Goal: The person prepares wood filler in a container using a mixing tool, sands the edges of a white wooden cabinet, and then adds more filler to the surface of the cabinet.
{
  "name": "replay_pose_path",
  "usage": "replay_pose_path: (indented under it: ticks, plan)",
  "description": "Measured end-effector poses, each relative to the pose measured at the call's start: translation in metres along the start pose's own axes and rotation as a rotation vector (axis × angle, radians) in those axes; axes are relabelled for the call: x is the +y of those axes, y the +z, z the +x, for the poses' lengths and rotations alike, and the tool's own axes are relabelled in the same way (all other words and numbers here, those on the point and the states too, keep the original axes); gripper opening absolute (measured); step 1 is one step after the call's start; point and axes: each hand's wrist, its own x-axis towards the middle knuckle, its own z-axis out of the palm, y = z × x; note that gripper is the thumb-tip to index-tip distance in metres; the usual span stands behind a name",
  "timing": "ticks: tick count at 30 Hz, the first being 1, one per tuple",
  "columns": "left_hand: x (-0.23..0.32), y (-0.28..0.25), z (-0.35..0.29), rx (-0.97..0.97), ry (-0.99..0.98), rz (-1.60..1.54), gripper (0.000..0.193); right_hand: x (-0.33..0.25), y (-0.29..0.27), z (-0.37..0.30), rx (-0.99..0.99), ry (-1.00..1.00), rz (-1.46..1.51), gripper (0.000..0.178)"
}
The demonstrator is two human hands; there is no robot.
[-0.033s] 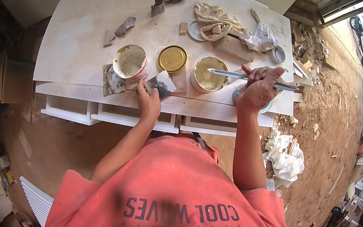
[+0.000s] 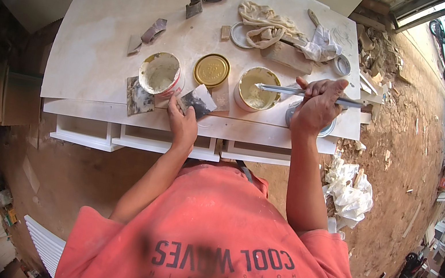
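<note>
My right hand is closed round a long thin grey stick. White paste coats the tip of the stick, which reaches over an open can of pale paste. My left hand pinches a flat square piece with white and dark patches, perhaps a putty spreader. Its fingertips are close to the side of a second open can, also smeared with pale paste. Between the cans lies a round gold lid. Another stained square plate sits by the left can.
Farther back on the white tabletop are bent sandpaper strips, a cream rag, a block, a brush and a tape roll. A round tin is partly behind my right wrist. White plastic lies on the floor.
</note>
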Motion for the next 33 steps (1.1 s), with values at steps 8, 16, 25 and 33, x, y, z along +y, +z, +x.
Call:
replay_pose_path:
  ticks: [8,16,25,33]
  plan:
    - [-0.010,-0.040,-0.002,0.218,0.350,0.465,0.089,-0.011,0.001,-0.004,0.125,0.110,0.073,0.046]
    - [0.010,-0.065,0.088,-0.011,0.636,0.229,0.116,-0.036,0.005,-0.010,0.096,0.049,0.191,0.039]
    - [0.085,-0.055,0.039,-0.302,1.025,0.381,0.103,-0.054,0.072,-0.071,-0.383,0.061,0.364,0.041]
    - [0.115,-0.033,0.005,-0.352,1.326,0.147,0.111,-0.041,0.065,-0.093,-0.745,-0.245,0.146,0.038]
